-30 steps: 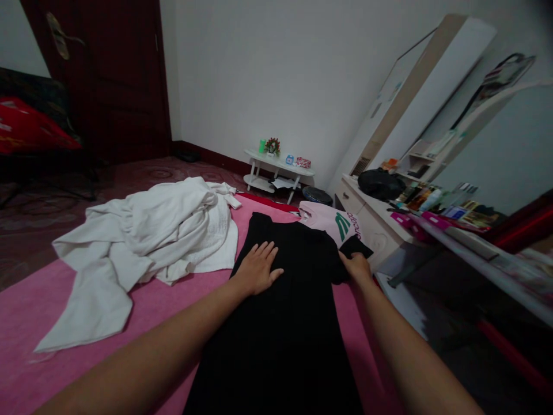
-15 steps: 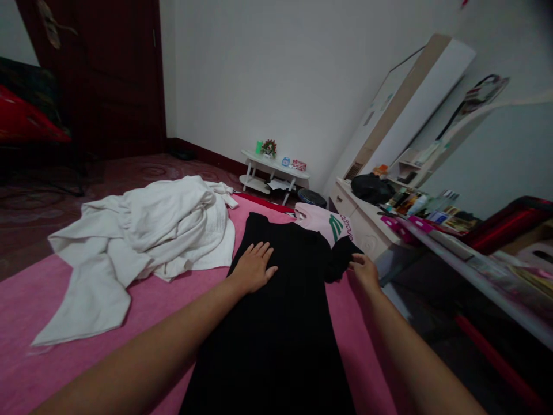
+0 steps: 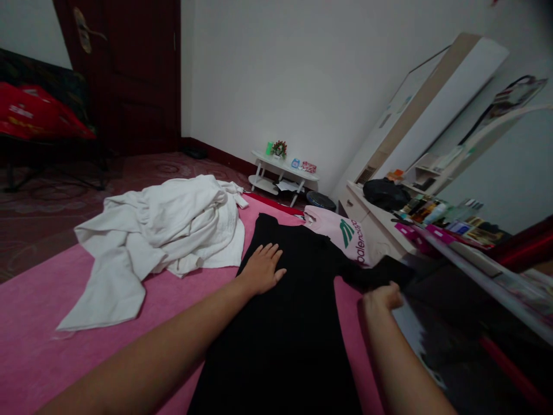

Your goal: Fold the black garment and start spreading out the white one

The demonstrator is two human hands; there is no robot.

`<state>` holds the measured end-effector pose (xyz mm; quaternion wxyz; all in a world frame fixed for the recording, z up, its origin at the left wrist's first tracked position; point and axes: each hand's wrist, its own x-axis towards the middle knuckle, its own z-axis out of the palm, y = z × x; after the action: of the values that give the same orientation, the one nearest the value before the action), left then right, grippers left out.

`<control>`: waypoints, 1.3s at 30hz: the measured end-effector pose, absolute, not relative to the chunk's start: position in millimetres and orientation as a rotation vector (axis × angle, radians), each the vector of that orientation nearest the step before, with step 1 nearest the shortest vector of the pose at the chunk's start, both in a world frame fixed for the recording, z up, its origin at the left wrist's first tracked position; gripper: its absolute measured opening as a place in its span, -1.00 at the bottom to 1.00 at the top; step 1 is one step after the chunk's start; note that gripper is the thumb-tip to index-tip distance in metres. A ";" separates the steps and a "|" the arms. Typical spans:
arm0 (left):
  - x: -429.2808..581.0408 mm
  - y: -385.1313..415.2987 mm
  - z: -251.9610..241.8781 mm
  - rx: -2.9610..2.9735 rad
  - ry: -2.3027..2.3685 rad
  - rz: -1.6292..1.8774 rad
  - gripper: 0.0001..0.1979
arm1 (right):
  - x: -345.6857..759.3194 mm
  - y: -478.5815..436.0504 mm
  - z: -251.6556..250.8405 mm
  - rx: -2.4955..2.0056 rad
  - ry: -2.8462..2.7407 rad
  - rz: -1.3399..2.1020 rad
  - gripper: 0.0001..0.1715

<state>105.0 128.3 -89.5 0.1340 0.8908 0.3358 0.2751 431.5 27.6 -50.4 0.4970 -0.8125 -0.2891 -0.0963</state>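
A long black garment [image 3: 280, 328] lies spread on the pink bed cover [image 3: 181, 305], its lower end running out of view towards me. Flat on its upper left part rests my left hand [image 3: 261, 270], fingers stretched out. At the garment's right side, my right hand [image 3: 382, 297] is closed on the black sleeve [image 3: 375, 272], which extends out to the right past the bed edge; the hand is a little blurred and its fingertips are partly hidden. Beyond the neckline lies a pink shirt [image 3: 334, 233] with a green print and lettering.
A crumpled white cloth [image 3: 173, 225] lies on the bed's left. Along the right stands a dresser [image 3: 367, 216] with a black bag [image 3: 386, 194] and bottles. By the far wall is a small white table [image 3: 285, 166]; a red bag [image 3: 38, 112] sits on a chair at left.
My right hand has drawn the black sleeve outwards to the right, so it now lies extended rather than bunched. My left hand stays flat on the garment. The view has turned slightly left.
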 end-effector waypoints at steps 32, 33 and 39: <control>87.4 116.0 -55.6 2.913 1.058 0.628 -0.57 | 253.7 -155.0 -30.7 -2.198 -1.472 0.759 -0.33; 86.3 120.5 -51.1 2.920 1.042 0.603 -0.56 | 249.0 -155.3 -24.3 -2.182 -1.441 0.761 -0.33; 80.4 156.6 6.1 2.875 1.042 0.851 -0.53 | 228.2 -145.8 9.4 -2.009 -1.403 0.755 -0.30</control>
<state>80.4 156.6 6.1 -0.0165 0.9056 0.3282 0.2680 228.2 -145.8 9.4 0.2847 -0.7512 -0.5245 0.2822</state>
